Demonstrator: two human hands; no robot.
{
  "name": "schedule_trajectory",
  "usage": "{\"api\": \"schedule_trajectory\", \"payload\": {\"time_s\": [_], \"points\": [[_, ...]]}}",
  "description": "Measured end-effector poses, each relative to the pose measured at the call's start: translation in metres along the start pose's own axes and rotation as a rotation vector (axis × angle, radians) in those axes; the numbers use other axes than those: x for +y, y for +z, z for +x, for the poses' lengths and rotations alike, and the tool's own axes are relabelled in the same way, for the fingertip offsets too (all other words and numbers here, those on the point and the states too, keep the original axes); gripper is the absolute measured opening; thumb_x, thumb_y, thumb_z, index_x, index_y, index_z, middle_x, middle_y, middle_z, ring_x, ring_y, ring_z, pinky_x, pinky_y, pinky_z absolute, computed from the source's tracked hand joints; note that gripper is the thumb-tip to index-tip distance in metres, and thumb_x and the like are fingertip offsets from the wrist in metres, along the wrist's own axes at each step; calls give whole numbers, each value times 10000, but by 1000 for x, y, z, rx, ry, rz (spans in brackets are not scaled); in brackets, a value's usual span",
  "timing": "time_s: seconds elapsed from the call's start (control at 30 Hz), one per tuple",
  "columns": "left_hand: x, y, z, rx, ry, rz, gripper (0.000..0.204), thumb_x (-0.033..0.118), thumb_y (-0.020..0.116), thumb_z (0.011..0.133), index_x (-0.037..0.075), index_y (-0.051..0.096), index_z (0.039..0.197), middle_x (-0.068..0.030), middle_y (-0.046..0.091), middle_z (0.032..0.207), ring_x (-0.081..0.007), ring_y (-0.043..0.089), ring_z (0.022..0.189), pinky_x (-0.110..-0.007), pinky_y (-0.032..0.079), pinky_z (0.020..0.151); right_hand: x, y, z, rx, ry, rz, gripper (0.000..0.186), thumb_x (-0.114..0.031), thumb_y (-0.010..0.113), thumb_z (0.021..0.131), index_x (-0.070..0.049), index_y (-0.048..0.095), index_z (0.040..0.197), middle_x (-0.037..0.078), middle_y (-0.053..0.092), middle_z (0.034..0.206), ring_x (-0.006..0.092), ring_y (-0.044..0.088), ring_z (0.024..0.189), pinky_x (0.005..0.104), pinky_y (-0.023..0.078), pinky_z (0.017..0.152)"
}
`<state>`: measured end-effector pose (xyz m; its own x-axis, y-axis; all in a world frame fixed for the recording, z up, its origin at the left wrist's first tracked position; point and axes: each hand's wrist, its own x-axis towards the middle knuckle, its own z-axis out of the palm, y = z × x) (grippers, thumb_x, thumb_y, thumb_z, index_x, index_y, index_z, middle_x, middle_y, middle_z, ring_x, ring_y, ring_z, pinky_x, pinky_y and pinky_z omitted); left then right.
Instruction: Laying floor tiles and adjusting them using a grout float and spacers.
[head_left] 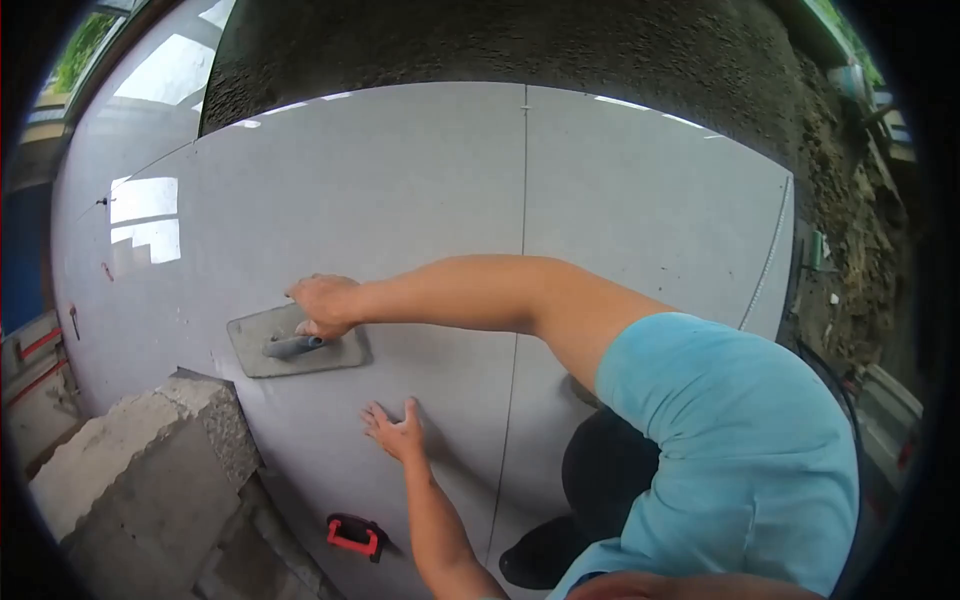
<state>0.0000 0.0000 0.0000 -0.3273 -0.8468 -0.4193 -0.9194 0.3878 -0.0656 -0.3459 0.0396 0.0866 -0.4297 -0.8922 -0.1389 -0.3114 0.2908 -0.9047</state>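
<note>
My right hand (pixel 325 303) reaches across to the left and is closed at the far edge of a grey rectangular hand float (pixel 248 345). Its thumb lies by the float's dark grey handle (pixel 292 346), most of which shows; the exact hold of the fingers is partly hidden. The float is over a large, glossy light-grey floor tile (pixel 400 200). Nearer to me, my left hand (pixel 396 432) is open, fingers spread on or just over the tile, holding nothing. A red and black suction lifter (pixel 354 537) stands on the tile nearby.
A rough concrete block (pixel 150 450) rises at the lower left. Dark, coarse mortar bed (pixel 480 40) lies past the far tile edge. A joint (pixel 524 200) divides the tiles. Rubble (pixel 850 200) lines the right side, and my dark shoe (pixel 540 555) is on the tile.
</note>
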Motion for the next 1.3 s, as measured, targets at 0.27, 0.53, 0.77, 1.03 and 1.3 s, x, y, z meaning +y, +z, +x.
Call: {"api": "schedule_trajectory", "payload": {"time_s": [0.27,0.53,0.77,1.03,1.3], "points": [[31,-73,29,-237,103,37,1347,511,913,566,98,146,1593,-361,87,1598,-585,260,1411,-549,257,1185,-32,93,63,-84,122,81,542,-441,609,941,15,605,1234,245,664,1175,408,618,1145,481,499,954],[43,-78,20,-240,116,77,1393,451,943,555,53,93,1584,-382,89,1584,-521,272,1437,-558,253,1187,-7,43,30,-339,260,-160,514,-443,533,971,22,709,1100,220,697,1145,381,652,1114,474,513,941],[44,-78,22,-273,100,141,1410,446,947,559,14,68,1574,-424,84,1558,-501,234,1461,-547,248,1196,24,-50,-45,-187,260,-102,538,-479,526,969,31,697,1002,259,698,996,425,668,983,513,521,842],[59,-91,13,-301,93,158,1404,436,948,570,57,55,1585,-375,75,1588,-553,255,1428,-535,320,1168,31,-105,10,127,344,-143,515,-490,502,982,-9,672,1050,231,703,950,421,671,940,512,528,812],[63,-93,17,-330,82,211,1370,468,930,603,92,61,1592,-371,69,1589,-597,299,1383,-537,374,1138,71,-144,-56,233,436,-239,487,-484,524,972,-30,676,1061,226,694,1022,422,651,991,517,514,830]]}}
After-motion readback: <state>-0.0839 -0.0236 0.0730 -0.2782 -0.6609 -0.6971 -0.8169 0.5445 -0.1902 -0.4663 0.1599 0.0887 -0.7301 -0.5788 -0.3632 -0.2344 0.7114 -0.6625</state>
